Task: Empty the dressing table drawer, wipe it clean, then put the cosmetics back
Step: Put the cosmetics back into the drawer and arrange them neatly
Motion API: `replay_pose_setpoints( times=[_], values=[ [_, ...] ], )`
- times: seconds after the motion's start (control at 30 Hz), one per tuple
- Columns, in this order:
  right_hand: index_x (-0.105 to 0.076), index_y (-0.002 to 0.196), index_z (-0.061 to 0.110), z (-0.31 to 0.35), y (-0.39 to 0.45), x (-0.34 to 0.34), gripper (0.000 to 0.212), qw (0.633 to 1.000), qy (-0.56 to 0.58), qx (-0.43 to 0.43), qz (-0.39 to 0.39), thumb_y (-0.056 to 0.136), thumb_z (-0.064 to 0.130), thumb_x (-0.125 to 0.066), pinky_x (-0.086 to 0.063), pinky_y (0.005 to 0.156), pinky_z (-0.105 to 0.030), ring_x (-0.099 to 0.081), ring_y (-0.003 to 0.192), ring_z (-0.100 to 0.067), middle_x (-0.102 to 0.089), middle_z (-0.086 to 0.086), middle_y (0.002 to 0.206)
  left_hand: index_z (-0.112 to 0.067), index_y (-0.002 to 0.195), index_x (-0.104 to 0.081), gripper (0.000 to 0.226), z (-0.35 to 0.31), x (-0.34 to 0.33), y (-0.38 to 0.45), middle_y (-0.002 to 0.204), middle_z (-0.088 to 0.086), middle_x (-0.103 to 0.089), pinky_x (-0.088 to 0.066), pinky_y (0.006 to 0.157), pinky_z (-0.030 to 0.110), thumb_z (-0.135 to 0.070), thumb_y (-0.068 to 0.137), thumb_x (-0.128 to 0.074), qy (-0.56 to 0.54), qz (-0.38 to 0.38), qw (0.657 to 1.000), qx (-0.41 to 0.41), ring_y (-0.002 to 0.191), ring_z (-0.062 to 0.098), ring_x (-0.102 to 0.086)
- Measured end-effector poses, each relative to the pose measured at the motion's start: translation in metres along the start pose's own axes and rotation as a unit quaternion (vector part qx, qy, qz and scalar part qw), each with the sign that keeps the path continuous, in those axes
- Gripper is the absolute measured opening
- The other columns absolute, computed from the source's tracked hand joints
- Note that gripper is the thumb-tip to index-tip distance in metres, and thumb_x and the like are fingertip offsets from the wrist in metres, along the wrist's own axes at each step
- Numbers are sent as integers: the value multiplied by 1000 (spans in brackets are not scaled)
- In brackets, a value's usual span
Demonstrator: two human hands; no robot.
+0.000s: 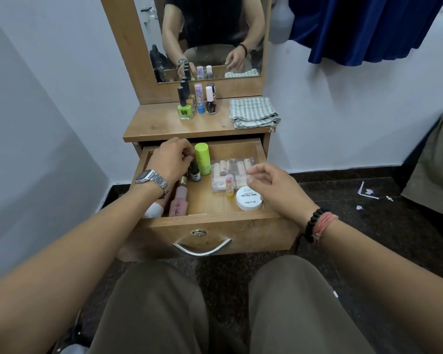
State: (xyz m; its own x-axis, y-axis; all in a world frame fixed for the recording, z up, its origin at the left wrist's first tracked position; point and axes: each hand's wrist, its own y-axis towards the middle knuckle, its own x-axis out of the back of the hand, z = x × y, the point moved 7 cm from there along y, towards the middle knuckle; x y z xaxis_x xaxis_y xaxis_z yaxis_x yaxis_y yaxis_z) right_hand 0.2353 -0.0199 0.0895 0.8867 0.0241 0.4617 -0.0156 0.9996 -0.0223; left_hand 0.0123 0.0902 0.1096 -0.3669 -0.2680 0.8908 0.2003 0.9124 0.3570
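The drawer [241, 226] stood pulled out, cosmetics inside. The left hand [170, 159] reached in palm down, wrist bent, fingers curled over a small dark bottle [195, 172] beside the green tube [202, 159]; whether they gripped it could not be told. The right hand [274, 190] hovered loosely half-curled, empty, over the clear case [228, 169] and white jar [249, 199]. Nail polish bottles [186, 108] stood on the tabletop [164, 126].

Wood-brown drawer [241, 227], bright cosmetics

Lime-green tube [202, 159] at centre; white jar [249, 199], black lettering; green-and-white checked cloth [253, 112] upper centre; blue curtain [363, 26] upper right.
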Motion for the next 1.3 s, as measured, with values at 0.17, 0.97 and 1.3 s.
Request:
replay_pose_setpoints(
  times=[0.17,0.97,1.3],
  values=[
    [-57,117,25,31,21,-8,27,996,-68,59,6,91,18,-58,-45,68,-11,-59,95,-5,-59,11,112,-15,110,-60,25,15,24,7,112,6,-62,-45,79,34,-17,85,-60,-2,-31,1000,-4,100,26,-60],
    [-46,135,12,164,203,-88,46,848,-440,284,-87,91,0,-44,-45,97,-42,-44,123,-30,-45,-8,138,-13,111,-67,26,49,7,31,105,9,-62,-47,76,39,-21,90,-54,2,-144,990,2,95,32,-58],
    [-58,116,10,170,204,-90,36,862,-399,300,-87,89,-7,-42,-44,92,-39,-52,111,-32,-52,-13,123,-14,111,-66,26,49,5,29,107,8,-61,-44,77,39,-22,90,-52,11,-153,988,-2,96,31,-57]
  ],
)
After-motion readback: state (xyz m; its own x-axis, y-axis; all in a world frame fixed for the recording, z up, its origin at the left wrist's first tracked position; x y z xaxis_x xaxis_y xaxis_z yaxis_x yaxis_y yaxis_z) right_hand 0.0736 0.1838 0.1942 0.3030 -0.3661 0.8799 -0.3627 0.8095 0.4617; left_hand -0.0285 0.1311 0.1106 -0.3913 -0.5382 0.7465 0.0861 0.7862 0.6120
